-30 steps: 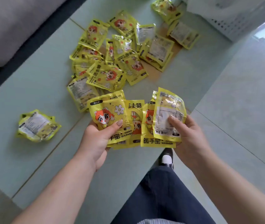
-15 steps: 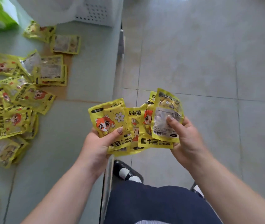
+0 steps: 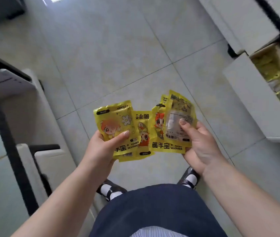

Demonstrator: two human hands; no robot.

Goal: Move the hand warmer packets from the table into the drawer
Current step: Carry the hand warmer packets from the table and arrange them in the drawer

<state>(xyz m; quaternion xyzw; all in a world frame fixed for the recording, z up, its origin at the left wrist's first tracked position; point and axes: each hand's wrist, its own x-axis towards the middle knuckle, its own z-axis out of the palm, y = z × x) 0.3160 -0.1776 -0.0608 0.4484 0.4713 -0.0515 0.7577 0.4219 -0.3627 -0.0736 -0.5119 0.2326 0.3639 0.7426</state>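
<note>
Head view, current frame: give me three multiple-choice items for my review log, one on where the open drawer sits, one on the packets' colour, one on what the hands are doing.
1. Where is the open drawer?
A. Upper right of the frame
B. Lower left
C. Directly under the shoes

2. What is the main colour of the hand warmer packets?
A. Blue
B. Yellow
C. White

3. What is the state of the two hands?
A. Both empty and flat
B. Only the left hand holds packets
C. Both hold the fanned packets

Key: 1 A, the drawer stands pulled out at the upper right, with yellow packets already inside. 2 B, every packet's wrapper is yellow. 3 C, the left hand and the right hand each pinch packets under a thumb, above the tiled floor.
</note>
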